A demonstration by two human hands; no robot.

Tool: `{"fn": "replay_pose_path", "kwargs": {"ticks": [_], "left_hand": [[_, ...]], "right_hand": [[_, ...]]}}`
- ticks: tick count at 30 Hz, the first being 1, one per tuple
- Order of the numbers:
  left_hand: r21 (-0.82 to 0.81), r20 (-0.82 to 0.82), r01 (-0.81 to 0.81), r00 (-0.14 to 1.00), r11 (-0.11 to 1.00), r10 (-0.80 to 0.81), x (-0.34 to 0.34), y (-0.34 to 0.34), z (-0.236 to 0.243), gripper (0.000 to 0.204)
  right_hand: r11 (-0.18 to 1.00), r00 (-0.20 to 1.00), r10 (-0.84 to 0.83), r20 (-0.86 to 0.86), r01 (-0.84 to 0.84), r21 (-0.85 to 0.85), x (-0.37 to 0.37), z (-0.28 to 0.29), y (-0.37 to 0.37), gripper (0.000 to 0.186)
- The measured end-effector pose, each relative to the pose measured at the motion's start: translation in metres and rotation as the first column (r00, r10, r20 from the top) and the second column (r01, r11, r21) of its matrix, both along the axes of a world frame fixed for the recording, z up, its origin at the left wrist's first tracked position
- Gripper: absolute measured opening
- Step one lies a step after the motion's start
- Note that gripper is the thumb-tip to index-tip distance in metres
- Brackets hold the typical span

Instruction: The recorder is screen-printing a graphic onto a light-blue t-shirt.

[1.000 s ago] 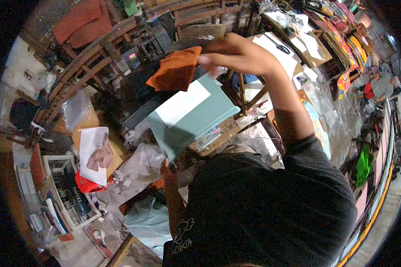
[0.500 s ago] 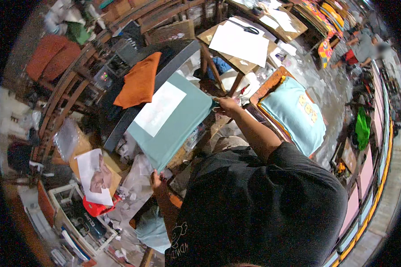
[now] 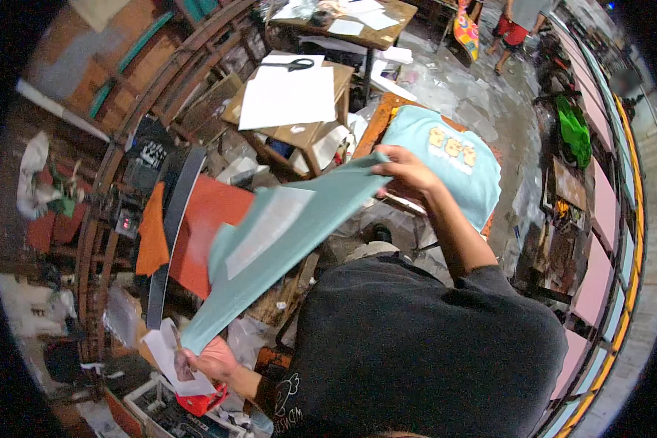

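Note:
A teal shirt (image 3: 299, 237) is stretched taut between my hands, raised at a slant, with a white paper sheet (image 3: 270, 230) lying on its upper side. My left hand (image 3: 215, 363) is closed on the shirt's near left end. My right hand (image 3: 407, 174) pinches its far right corner. Just behind the shirt shows the flat orange-red pad (image 3: 204, 226) of what looks like a heat press. The dark upper plate (image 3: 174, 241) stands at the pad's left, with an orange cloth (image 3: 152, 232) draped on it.
Light blue printed shirts (image 3: 438, 131) lie stacked on a wooden stand to the right. Ahead, a small wooden table (image 3: 343, 77) holds white paper (image 3: 288, 102) and scissors (image 3: 293, 65). A person in red shorts (image 3: 512, 29) is at the far right. Plastic sheets (image 3: 434, 91) litter the floor.
The teal shirt has come up off the press pad, uncovering its orange-red surface. Both hands have lifted it, with its paper sheet, into a tilt. The view has turned rightward.

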State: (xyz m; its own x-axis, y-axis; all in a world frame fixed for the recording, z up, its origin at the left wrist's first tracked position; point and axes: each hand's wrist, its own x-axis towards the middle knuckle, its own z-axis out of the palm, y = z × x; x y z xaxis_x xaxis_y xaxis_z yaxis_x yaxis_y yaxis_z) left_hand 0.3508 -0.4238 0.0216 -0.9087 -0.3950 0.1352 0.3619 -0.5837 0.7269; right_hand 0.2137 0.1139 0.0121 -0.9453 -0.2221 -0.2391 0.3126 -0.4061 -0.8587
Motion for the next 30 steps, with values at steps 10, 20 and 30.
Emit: {"fn": "replay_pose_path", "kwargs": {"ticks": [10,20,30], "left_hand": [[0.144,0.115,0.696,0.694,0.703,-0.711,-0.231,0.274,0.09,0.032],[0.053,0.178,0.944,0.311,0.325,-0.933,-0.409,0.565,0.068,0.02],[-0.04,0.153,0.968,0.253,0.25,-0.955,-0.393,0.584,0.074,0.019]], "right_hand": [[0.615,0.583,-0.767,-0.268,0.787,-0.046,0.166,0.095,0.188,0.034],[0.431,0.449,-0.845,-0.291,0.893,0.127,0.144,0.086,0.381,0.024],[0.391,0.396,-0.855,-0.335,0.916,0.085,0.16,0.115,0.399,0.024]]}}
